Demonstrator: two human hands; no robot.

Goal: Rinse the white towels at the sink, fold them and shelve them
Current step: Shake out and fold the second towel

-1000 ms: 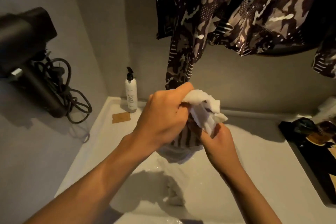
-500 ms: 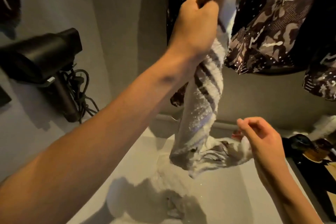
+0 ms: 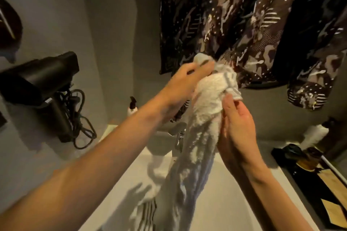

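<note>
A wet white towel (image 3: 202,118) with dark stripes near its ends hangs lengthwise over the white sink (image 3: 221,202). My left hand (image 3: 185,80) grips its top end, raised in front of the hanging patterned cloth. My right hand (image 3: 236,124) holds the towel's right edge just below the top, thumb pinching a striped corner. The lower end of the towel trails down to the basin at the bottom of the view. The chrome tap (image 3: 178,133) shows just behind the towel.
A black hair dryer (image 3: 39,80) with a coiled cord hangs on the left wall. A pump bottle (image 3: 132,108) stands at the sink's back left. Dark camouflage cloth (image 3: 244,24) hangs overhead. A black tray (image 3: 309,170) with items lies on the right.
My left hand lifted the bunched towel high, stretching it out, then came down somewhat. My right hand let go, then rose from the lower end and took the towel near the top.
</note>
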